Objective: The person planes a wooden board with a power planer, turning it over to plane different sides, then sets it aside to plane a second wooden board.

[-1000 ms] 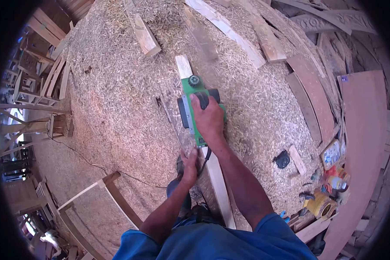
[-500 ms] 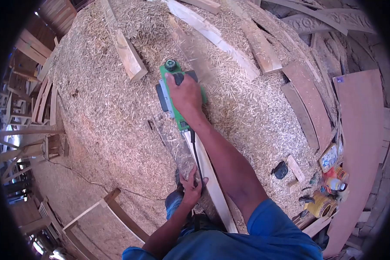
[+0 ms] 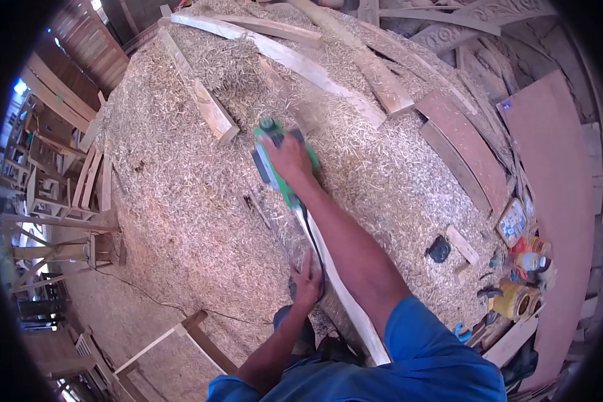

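Note:
My right hand [image 3: 292,161] is closed around the handle of a green electric planer [image 3: 290,196], which sits on a long pale wooden board [image 3: 347,303]. A black power cord [image 3: 313,236] runs back from the planer's rear toward my body. Beside the board, my left hand [image 3: 306,285] has its fingers stretched forward and apart, and the cord passes along its thumb side. Part of the board lies hidden beneath the planer and my right forearm.
Wood shavings [image 3: 187,194] cover the floor around the board. A short timber [image 3: 214,115] lies ahead to the left, a long plank [image 3: 301,63] farther forward. Yellow containers [image 3: 514,299] and a broad brown panel [image 3: 553,167] are at the right, a wooden frame [image 3: 151,348] lower left.
The view has shifted, so the surroundings sit differently in it. My right hand still grips the planer on the board. My left hand's fingers are straighter, beside the cord.

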`<state>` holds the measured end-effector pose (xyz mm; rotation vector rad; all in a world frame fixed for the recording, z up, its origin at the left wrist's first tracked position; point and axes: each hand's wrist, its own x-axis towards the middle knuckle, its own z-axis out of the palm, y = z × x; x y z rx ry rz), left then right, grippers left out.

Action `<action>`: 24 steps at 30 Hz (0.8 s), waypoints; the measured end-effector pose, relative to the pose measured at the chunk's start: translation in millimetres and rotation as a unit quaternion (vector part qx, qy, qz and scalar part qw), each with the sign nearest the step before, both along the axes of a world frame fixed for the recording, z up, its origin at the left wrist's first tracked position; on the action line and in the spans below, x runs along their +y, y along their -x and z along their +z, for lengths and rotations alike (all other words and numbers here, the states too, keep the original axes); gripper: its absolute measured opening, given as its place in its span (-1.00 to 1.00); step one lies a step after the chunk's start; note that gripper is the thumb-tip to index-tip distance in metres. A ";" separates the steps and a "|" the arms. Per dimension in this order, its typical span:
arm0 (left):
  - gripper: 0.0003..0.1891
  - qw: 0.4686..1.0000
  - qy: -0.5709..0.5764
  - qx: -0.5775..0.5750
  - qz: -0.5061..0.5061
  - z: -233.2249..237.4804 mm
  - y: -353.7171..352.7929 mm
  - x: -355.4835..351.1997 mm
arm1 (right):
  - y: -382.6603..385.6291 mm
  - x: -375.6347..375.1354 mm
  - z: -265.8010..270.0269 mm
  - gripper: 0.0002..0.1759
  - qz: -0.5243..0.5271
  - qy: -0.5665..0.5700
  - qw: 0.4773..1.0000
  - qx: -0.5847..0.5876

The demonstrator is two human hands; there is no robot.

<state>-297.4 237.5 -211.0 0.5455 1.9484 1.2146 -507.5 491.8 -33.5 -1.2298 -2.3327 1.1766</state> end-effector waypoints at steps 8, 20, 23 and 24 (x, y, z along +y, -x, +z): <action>-0.29 0.974 -0.025 0.220 0.058 54.7 -14.8 -68.7 | -460.7 -209.5 -11.1 -0.38 -0.097 0.032 0.995 0.005; -0.15 0.729 -0.106 0.505 -0.449 54.6 -180.3 -79.4 | -873.0 -550.8 57.2 -0.46 -0.660 0.040 0.749 0.035; -0.21 0.720 -0.077 0.504 -0.471 69.3 -184.0 -62.9 | -928.9 -631.5 21.6 -0.33 -0.756 0.034 0.650 0.070; -0.22 0.714 -0.065 0.501 -0.485 75.1 -185.5 -55.2 | -930.1 -647.5 25.2 -0.29 -0.785 0.054 0.614 0.062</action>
